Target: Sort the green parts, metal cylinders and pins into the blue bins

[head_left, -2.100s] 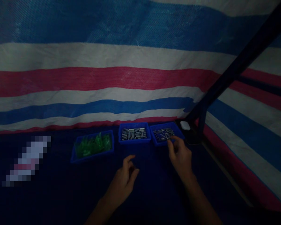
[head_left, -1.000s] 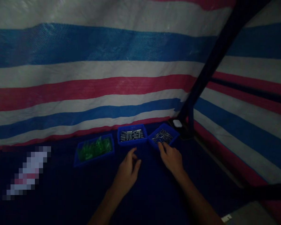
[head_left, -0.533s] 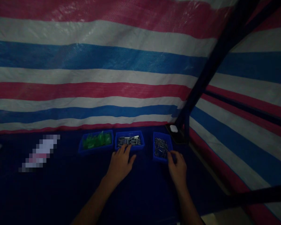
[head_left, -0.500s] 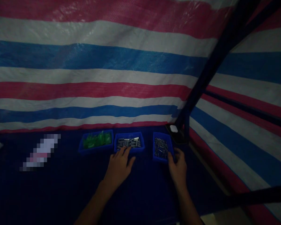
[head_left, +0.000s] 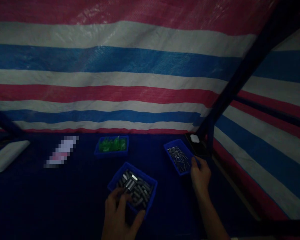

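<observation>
My left hand (head_left: 121, 213) is closed over the near edge of a blue bin (head_left: 153, 189), fingers inside the rim and thumb near its front corner. Short metal cylinders (head_left: 133, 185) fill this bin, which sits turned at an angle. At the right, my right hand (head_left: 201, 171) grips the near right edge of a second blue bin (head_left: 168, 145). Thin metal pins (head_left: 177, 156) lie loose inside that one. The right fingertips are partly hidden in the dim light.
Behind stands a blue bin (head_left: 111, 155) of green plastic pieces (head_left: 112, 144). A dark flat object with a small white item (head_left: 195, 138) lies near the frame post (head_left: 210, 133). Farther left are a blurred-out sheet (head_left: 62, 151) and a white slab (head_left: 8, 156). Striped tarpaulin (head_left: 115, 93) walls the table.
The cylinder bin has come toward me with my left hand and turned. The pin bin has tilted round slightly under my right hand. The view has shifted a little left.
</observation>
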`<state>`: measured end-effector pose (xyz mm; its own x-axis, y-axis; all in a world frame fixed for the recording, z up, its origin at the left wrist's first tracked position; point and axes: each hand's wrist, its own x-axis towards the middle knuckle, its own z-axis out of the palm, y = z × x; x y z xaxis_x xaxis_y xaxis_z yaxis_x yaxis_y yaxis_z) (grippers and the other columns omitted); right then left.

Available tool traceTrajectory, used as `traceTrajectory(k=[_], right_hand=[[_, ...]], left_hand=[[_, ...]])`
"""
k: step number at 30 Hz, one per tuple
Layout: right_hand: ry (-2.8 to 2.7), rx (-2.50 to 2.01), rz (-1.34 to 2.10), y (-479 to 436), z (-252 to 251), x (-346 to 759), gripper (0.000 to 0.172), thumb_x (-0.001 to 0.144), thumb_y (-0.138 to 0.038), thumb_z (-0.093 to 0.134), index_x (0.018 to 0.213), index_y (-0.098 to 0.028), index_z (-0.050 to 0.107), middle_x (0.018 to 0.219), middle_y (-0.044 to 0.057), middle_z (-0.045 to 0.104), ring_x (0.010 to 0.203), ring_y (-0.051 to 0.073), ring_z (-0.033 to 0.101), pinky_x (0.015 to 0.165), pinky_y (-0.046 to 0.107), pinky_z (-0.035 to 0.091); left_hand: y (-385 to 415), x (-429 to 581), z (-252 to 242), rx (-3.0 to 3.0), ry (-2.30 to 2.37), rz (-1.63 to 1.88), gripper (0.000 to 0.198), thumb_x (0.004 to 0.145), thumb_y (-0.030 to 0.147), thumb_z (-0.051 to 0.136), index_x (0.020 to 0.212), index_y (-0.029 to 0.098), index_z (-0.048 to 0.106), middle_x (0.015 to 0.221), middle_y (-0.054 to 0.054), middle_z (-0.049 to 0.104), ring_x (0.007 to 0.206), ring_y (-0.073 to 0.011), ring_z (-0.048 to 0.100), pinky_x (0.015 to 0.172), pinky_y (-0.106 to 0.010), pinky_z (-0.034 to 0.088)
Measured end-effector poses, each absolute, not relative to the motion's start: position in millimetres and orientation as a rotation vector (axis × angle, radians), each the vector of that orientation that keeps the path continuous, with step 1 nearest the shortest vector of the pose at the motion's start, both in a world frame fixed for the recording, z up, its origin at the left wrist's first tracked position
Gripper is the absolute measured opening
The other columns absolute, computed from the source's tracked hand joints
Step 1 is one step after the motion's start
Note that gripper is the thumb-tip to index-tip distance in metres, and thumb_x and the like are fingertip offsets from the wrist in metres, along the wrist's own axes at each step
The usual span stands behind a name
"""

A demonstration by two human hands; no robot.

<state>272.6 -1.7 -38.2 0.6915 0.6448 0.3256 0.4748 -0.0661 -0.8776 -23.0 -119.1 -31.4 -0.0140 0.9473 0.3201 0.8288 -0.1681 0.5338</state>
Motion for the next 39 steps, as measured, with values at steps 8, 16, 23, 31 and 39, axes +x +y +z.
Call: traceTrajectory(k=[8, 16, 23, 31, 39], right_hand=[[-0.816, -1.619, 0.258, 34.4, -36.8, 288.6, 0.043, 0.071, -0.047, 0.054, 0.098, -0.015, 0.064, 0.099, 0.010, 0.063, 0.090, 0.023, 0.056, 0.083, 0.036, 0.041], [-0.857, -1.635, 0.461, 11.8, -25.8, 268.2, 0.050, 0.074, -0.050, 0.052, 0.109, -0.015, 0.059, 0.108, 0.011, 0.060, 0.099, 0.024, 0.055, 0.087, 0.037, 0.040], [-1.120, -1.554, 0.327, 9.9, -19.4, 253.2, 0.039, 0.078, -0.043, 0.051, 0.105, -0.016, 0.061, 0.105, 0.010, 0.058, 0.100, 0.021, 0.053, 0.090, 0.037, 0.039], [-1.071, -1.591, 0.407, 8.6, -22.4, 252.8, 0.039, 0.079, -0.041, 0.051, 0.109, -0.018, 0.060, 0.108, 0.009, 0.058, 0.101, 0.021, 0.053, 0.091, 0.038, 0.039], [-1.172, -1.568, 0.201, 1.2, -18.4, 248.4, 0.033, 0.081, -0.037, 0.050, 0.104, -0.018, 0.063, 0.098, 0.008, 0.057, 0.091, 0.019, 0.055, 0.083, 0.036, 0.044]], left_hand=[[-75.7, 21.0, -27.1, 2.074, 1.676, 1.032, 0.027, 0.070, 0.025, 0.062, 0.093, 0.018, 0.050, 0.142, -0.011, 0.009, 0.123, -0.0354, 0.035, 0.090, -0.048, 0.046], [-17.0, 11.3, -24.6, 2.025, 1.368, 0.991, 0.007, 0.075, 0.012, 0.052, 0.077, 0.018, 0.051, 0.145, -0.005, 0.013, 0.130, -0.0294, 0.027, 0.101, -0.048, 0.035], [-5.9, 7.6, 11.5, 1.252, 1.167, 1.170, 0.008, 0.069, 0.022, 0.061, 0.074, 0.019, 0.055, 0.132, -0.006, 0.041, 0.122, -0.0283, 0.039, 0.096, -0.042, 0.038], [7.0, 11.4, 22.2, 0.573, 1.267, 1.156, 0.041, 0.071, 0.030, 0.063, 0.108, 0.022, 0.049, 0.102, -0.006, 0.062, 0.087, -0.0178, 0.062, 0.072, -0.029, 0.050], [24.4, 4.5, 30.2, 1.082, 1.402, 0.893, 0.060, 0.075, 0.042, 0.058, 0.129, 0.024, 0.037, 0.112, -0.010, 0.059, 0.093, -0.0219, 0.062, 0.080, -0.037, 0.050]])
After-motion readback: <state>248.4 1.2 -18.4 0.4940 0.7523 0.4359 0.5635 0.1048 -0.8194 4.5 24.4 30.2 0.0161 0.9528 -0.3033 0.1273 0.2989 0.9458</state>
